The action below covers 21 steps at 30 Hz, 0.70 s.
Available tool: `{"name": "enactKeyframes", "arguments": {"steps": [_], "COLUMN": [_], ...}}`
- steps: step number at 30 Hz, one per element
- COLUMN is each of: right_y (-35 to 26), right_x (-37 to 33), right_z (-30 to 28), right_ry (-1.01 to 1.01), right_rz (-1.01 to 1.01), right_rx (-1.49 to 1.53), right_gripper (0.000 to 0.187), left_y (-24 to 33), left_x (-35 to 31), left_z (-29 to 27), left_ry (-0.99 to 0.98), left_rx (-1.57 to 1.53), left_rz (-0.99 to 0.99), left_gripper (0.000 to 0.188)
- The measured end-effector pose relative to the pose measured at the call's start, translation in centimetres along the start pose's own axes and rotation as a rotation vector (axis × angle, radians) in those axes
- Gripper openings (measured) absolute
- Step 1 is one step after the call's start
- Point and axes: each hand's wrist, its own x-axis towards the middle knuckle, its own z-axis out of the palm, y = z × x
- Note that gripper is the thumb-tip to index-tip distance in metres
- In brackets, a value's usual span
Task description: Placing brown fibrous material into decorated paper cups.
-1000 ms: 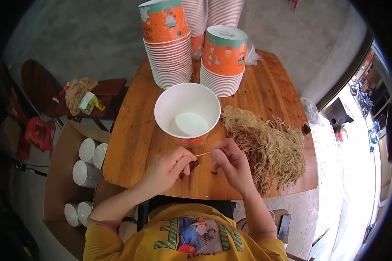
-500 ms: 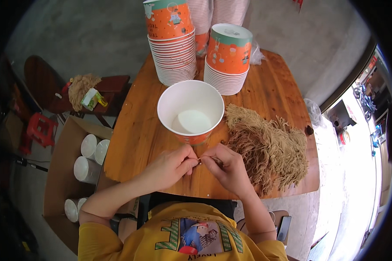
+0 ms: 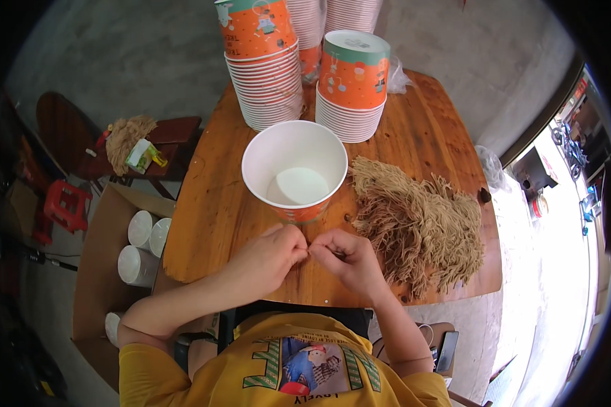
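Close to the table's near edge, my left hand and my right hand meet fingertip to fingertip, both closed in a pinch. A thin tan string seems to run between them; my fingers cover most of it. Just beyond stands an open paper bucket, white inside and orange outside, with nothing visible in it but its pale bottom. To the right of my right hand lies a loose heap of tan cotton strings.
Upside-down stacks of orange paper buckets rise at the far side of the wooden table. A cardboard box with white tubs sits at lower left. Behind it are a red stool and a bench holding more strings.
My hands have drawn slightly closer, and the left has turned so its fingers hide more of the string. The whole view has shifted a little; bucket and heap have not moved on the table.
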Motion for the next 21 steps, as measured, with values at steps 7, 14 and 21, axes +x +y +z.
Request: {"name": "enactKeyframes", "arguments": {"steps": [7,14,21], "right_y": [-0.1,-0.7,0.5], "right_x": [-0.1,-0.4,-0.1], "right_z": [-0.2,-0.7,0.5], "right_ry": [-0.007,-0.055,0.062], "right_rz": [0.119,0.257,0.089], "right_rx": [0.284,0.384,0.383], "right_gripper": [0.010,0.010,0.004], "left_y": [-0.5,-1.4,-1.1], "left_x": [0.5,0.7,1.0], "left_z": [0.8,1.0,1.2], "left_ry": [0.246,0.298,0.277], "left_rx": [0.695,0.725,0.374], "left_rz": [0.567,0.639,0.474], "left_gripper": [0.020,0.024,0.023]}}
